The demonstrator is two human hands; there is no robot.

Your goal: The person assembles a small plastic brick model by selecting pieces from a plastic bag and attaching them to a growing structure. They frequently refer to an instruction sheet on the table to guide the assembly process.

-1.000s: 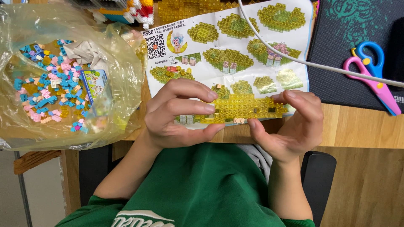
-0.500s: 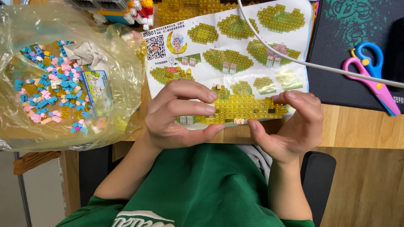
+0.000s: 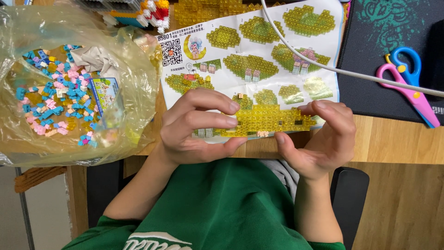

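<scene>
Wooden desk [image 3: 397, 139], instruction sheet [image 3: 249, 51], both hands [image 3: 196, 127] gripping yellow brick plate [image 3: 268, 119]

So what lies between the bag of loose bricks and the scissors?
In the head view, the instruction sheet lies between the bag and the scissors, crossed by a white cable.

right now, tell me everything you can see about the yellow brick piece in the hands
The yellow brick piece is a long, flat slab of small see-through yellow blocks, plastic by the look, with studs on top and a few pale bits along its lower edge. It lies level, lengthwise, above the table edge and the instruction sheet. The left hand grips one end, the right hand the other, fingers over, thumbs under.
</scene>
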